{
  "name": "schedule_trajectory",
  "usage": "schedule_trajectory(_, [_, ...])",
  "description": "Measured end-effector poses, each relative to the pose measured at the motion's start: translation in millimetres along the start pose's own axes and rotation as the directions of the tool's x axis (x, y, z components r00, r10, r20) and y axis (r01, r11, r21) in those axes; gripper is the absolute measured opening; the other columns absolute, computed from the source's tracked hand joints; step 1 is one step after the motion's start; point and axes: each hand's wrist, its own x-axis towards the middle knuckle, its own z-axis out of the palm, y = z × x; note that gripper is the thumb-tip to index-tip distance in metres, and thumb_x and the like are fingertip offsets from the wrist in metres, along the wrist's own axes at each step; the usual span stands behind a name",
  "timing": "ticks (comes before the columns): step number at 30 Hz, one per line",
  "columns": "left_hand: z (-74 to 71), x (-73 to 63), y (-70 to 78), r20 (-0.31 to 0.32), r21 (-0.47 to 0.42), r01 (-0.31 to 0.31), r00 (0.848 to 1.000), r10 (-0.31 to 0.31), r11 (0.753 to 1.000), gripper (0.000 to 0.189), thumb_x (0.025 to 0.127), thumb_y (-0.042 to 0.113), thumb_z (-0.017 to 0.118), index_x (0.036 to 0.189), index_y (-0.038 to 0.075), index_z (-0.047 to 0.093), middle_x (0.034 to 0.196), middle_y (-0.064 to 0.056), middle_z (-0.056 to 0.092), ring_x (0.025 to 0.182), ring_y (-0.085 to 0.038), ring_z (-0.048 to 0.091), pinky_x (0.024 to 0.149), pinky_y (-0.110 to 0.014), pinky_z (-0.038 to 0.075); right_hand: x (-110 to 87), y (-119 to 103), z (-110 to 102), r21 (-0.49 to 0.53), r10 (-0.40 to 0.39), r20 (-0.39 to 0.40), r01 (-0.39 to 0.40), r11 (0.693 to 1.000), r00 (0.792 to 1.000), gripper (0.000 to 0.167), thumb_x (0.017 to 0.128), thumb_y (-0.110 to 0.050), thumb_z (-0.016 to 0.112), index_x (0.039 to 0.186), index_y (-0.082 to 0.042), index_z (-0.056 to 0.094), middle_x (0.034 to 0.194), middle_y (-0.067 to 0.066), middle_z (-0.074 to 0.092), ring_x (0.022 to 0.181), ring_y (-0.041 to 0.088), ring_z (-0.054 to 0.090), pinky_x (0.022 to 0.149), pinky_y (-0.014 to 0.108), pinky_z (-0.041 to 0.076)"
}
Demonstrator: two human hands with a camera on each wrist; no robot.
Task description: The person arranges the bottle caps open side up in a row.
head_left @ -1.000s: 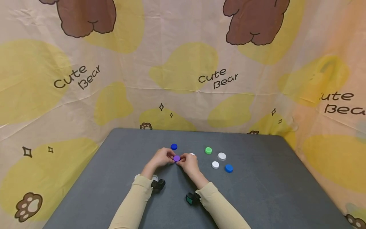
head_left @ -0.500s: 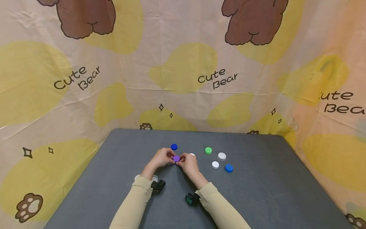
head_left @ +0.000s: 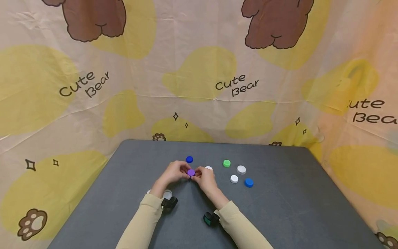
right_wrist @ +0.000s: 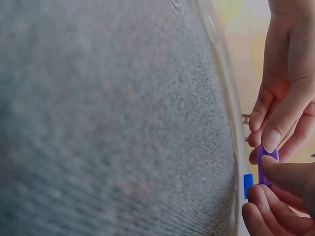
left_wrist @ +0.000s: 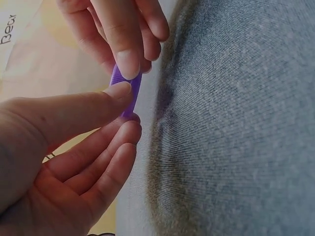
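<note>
A small round purple bottle cap (head_left: pixel 191 172) is held between both hands above the middle of the grey table. My left hand (head_left: pixel 175 171) pinches it from the left between thumb and fingers. From the other side my right hand (head_left: pixel 204 178) pinches it too, thumb in front. The left wrist view shows the purple cap (left_wrist: pixel 134 93) edge-on with a ridged side, both thumbs on its near face. In the right wrist view the cap (right_wrist: pixel 268 153) sits between the two thumbs and the fingers behind.
A dark blue cap (head_left: pixel 189 159) lies just beyond the hands. To the right are a green cap (head_left: pixel 226 163), two white caps (head_left: pixel 241 169) and a blue cap (head_left: pixel 248 183). Another white cap (head_left: pixel 209 168) is partly behind the right hand; white pieces (head_left: pixel 167 194) lie by the left wrist.
Both hands keep their pinch on the purple cap, which has shifted very slightly left. The left wrist has edged left, showing more of a white piece beside it.
</note>
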Motion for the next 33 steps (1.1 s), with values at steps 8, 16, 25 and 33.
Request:
schedule_trajectory(8, [-1.3,-6.9,3.5,0.008,0.016,-0.021,1.000,0.021,1.000,0.023,0.076,0.009,0.079,0.097,0.003,0.071,0.085,-0.009,0.070,0.072,-0.010,0.062,0.065,-0.026,0.050,-7.2,-3.0,-6.0,0.030,-0.040,0.006,0.040,0.999,0.999,0.023,0.076,-0.013,0.079,0.093,0.000,0.070,0.080,0.007,0.070,0.069,0.012,0.066,0.064,0.023,0.053])
schedule_trajectory(16, [-0.3,-12.9,3.9,0.009,0.026,-0.041,0.999,0.041,0.999,0.021,0.074,0.009,0.080,0.093,0.007,0.071,0.080,-0.002,0.070,0.072,-0.012,0.063,0.065,-0.027,0.051,-13.3,-3.5,-8.7,0.024,-0.075,0.013,0.074,0.997,0.997,0.019,0.076,-0.012,0.079,0.090,-0.003,0.071,0.077,0.006,0.070,0.068,0.010,0.066,0.063,0.021,0.052])
schedule_trajectory(25, [-1.6,-19.7,3.4,0.022,0.013,-0.050,0.999,0.049,0.999,0.023,0.074,0.010,0.080,0.094,0.006,0.071,0.082,-0.004,0.070,0.071,-0.008,0.064,0.065,-0.024,0.052,-19.2,-6.8,-11.6,0.052,-0.095,0.040,0.093,0.994,0.995,0.020,0.077,-0.013,0.079,0.092,-0.002,0.071,0.080,0.007,0.072,0.071,0.013,0.068,0.063,0.021,0.052])
schedule_trajectory(33, [-2.5,-28.0,5.5,0.039,-0.007,-0.047,0.998,0.047,0.999,0.022,0.074,0.010,0.080,0.094,0.007,0.071,0.083,-0.006,0.071,0.073,-0.011,0.065,0.065,-0.024,0.052,-25.5,-5.8,-8.4,0.053,-0.099,0.049,0.096,0.994,0.994,0.020,0.077,-0.013,0.078,0.093,-0.002,0.071,0.081,0.007,0.072,0.071,0.011,0.068,0.062,0.018,0.052])
